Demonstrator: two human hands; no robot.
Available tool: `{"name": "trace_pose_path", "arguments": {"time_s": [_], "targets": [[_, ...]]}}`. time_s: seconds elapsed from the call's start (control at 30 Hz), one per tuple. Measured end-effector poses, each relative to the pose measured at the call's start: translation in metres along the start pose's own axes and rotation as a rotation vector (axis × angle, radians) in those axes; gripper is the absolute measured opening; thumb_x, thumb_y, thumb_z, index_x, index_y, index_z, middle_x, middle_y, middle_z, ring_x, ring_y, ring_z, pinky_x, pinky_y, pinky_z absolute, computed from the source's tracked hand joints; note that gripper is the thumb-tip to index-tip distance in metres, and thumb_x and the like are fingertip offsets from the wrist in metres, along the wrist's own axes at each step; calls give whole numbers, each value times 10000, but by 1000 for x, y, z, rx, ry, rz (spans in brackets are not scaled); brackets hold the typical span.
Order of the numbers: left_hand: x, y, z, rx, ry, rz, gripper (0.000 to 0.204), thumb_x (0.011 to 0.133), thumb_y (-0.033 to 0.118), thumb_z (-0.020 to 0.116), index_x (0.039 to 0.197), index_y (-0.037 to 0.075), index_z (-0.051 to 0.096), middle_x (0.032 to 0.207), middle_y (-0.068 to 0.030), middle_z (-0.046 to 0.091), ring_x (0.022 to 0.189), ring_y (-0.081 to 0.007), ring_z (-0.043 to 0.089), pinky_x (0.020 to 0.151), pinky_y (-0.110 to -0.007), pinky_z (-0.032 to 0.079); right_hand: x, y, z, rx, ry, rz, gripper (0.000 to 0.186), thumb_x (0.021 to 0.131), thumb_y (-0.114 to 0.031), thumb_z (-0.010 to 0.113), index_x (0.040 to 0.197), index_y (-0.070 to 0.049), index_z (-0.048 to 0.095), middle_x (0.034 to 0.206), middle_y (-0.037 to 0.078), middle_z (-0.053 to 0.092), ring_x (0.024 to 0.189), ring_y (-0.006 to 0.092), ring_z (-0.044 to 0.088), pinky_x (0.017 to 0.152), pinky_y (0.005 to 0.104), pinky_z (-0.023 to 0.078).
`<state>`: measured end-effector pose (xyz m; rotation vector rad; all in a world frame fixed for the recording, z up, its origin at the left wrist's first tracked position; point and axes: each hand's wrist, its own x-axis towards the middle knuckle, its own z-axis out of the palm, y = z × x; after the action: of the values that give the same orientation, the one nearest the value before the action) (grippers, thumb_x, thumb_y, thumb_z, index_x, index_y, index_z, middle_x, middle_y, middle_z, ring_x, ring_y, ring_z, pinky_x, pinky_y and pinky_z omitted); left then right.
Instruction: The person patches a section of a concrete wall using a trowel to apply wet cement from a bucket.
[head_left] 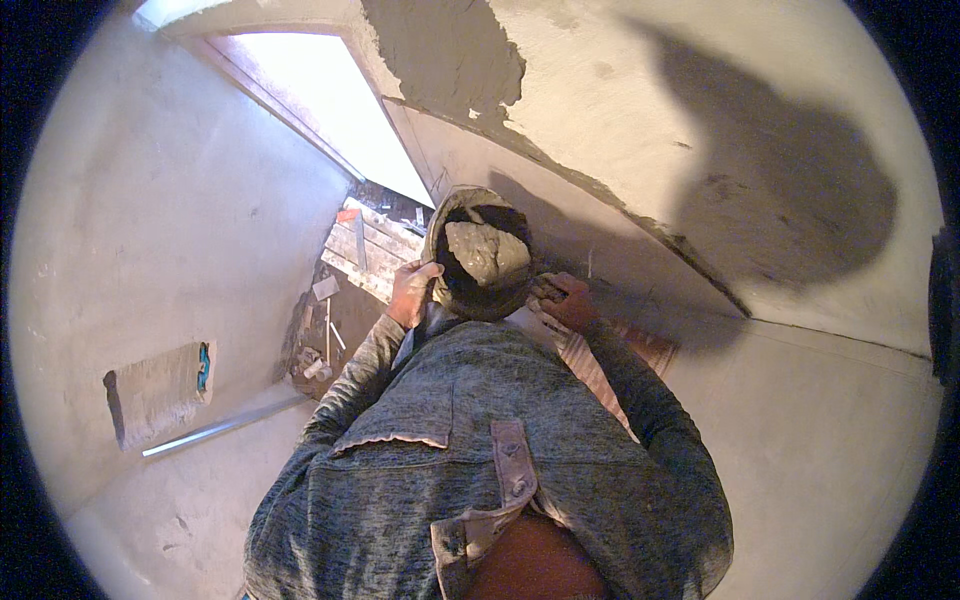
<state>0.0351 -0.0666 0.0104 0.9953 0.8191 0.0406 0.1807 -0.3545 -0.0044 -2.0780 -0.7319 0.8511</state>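
Observation:
A round dark bucket (pixel 440 290) with a lump of wet grey mortar (pixel 485 248) inside is held in front of my body. My left hand (pixel 408 295) is closed on the bucket's left rim, thumb uppermost. My right hand (pixel 565 302) is closed at the bucket's lower right, with grey-smeared fingers; what it grips there is partly hidden. Both forearms, in dark grey sleeves, come up beside my shirt front.
Wooden planks (pixel 350 255) with a flat tool (pixel 359 240) lie below a bright opening. Pale walls (pixel 150 250) surround me, the right one bearing rough grey plaster (pixel 440 50). A recessed box (pixel 155 395), a metal straightedge (pixel 220 425) and small debris (pixel 315 368) are at the left.

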Motion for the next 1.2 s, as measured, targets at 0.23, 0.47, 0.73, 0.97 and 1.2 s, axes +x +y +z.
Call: {"name": "trace_pose_path", "arguments": {"time_s": [0.23,0.47,0.73,0.97,1.2], "targets": [[4,-13,-9,127,12,115,115,771,116,649,779,4,624,607,-16,580,443,-108,503,423,-247,392,-4,8,-16,-140,144,-20,510,673,-242,717,1135,-52,612,1085,167,638,977,301,623,890,371,481],[8,-20,-9,8,45,37,128,746,127,662,759,5,625,643,-34,604,489,-125,541,467,-258,434,18,17,-44,-122,334,-171,452,687,-200,732,1074,4,619,945,156,674,871,233,652,806,339,494],[4,-29,-12,-57,84,43,149,744,149,678,753,7,633,641,-24,598,484,-111,523,455,-254,412,51,-88,-100,-89,185,-53,378,733,-234,773,986,10,633,687,41,611,578,119,565,555,289,482],[-3,-23,-6,5,114,65,140,748,163,689,705,49,619,591,8,566,451,-91,491,429,-245,377,110,-53,-127,-184,105,-53,341,809,-376,702,897,-51,652,598,51,601,470,140,553,470,323,451],[-3,-23,-8,-16,64,82,110,758,139,668,721,45,627,605,-5,580,429,-105,496,411,-256,398,97,-40,-143,-29,45,138,306,840,-294,689,862,8,642,572,5,533,467,102,534,445,268,446]]}}
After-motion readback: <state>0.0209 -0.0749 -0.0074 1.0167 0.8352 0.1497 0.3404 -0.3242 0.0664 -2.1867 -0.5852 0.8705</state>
